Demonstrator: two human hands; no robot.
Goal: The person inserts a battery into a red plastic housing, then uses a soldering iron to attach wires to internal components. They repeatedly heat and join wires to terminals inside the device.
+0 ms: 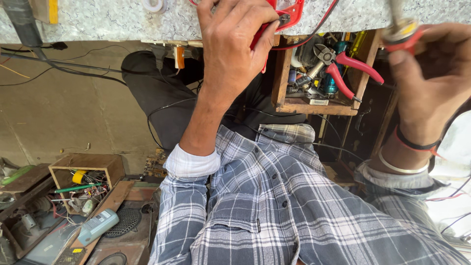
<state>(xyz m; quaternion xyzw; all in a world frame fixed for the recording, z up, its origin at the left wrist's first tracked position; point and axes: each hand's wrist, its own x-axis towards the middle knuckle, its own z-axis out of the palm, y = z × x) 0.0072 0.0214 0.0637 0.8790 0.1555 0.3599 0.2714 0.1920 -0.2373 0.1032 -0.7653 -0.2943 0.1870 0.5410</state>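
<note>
My left hand (230, 54) reaches up to the edge of a speckled marble-like worktop (122, 19) and is closed on a red plastic piece (290, 13). A red wire and a black wire (321, 24) run from that spot. At the far right my right hand (431, 83), with bands around its wrist, grips a small red and yellow tool (402, 33) whose metal shaft points upward. Both forearms come out of my grey plaid shirt sleeves.
Under the worktop a wooden drawer (314, 105) stands open, holding red-handled pliers (346, 68) and other tools. On the floor at lower left are a wooden box of parts (86, 184), a grey device (98, 225) and a speaker grille (125, 222). Black cables hang across.
</note>
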